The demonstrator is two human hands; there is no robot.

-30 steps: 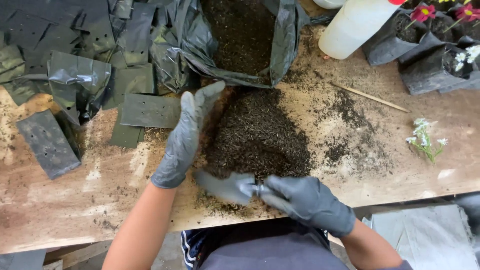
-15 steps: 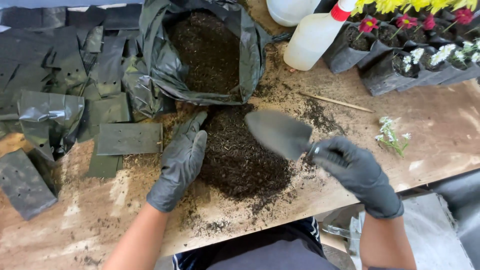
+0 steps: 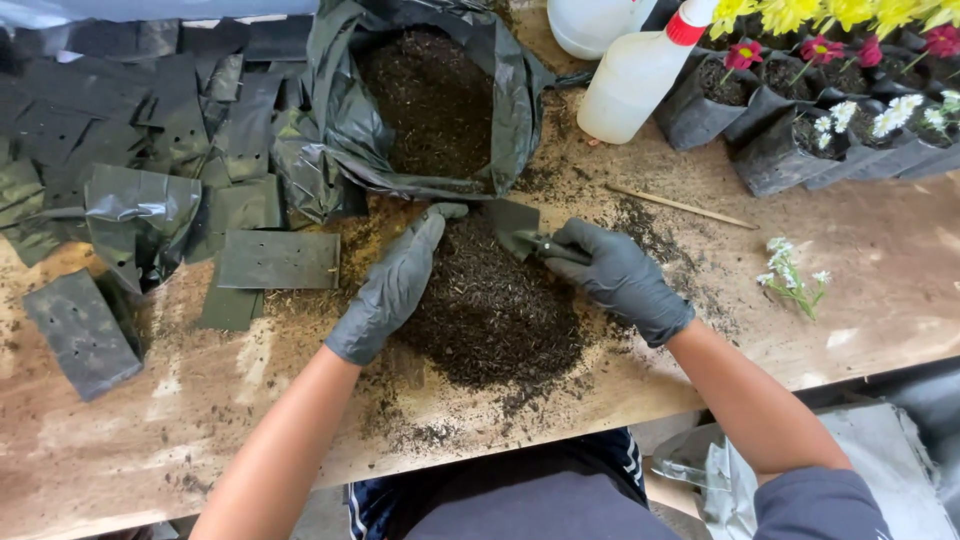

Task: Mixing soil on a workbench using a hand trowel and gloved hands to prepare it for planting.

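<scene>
A heap of dark soil [image 3: 492, 305] lies on the wooden table [image 3: 880, 270] in front of me. My left hand [image 3: 392, 288], in a black glove, rests flat with fingers straight against the heap's left side. My right hand [image 3: 618, 278], also gloved, grips the handle of a small grey trowel [image 3: 516, 231]. The trowel's blade digs into the far edge of the heap, just below a big black plastic bag of soil [image 3: 430, 95] that lies open.
Flat black nursery bags [image 3: 278, 260] with punched holes are strewn at the left. A white spray bottle [image 3: 634, 72], a thin wooden stick [image 3: 680, 205], a loose sprig of small white flowers [image 3: 792, 276] and black bags with potted flowers [image 3: 800, 130] stand at the right.
The trowel went from the heap's near edge, up over the soil, to its far edge, where the blade now digs in. My left hand slid slightly right along the heap's left side.
</scene>
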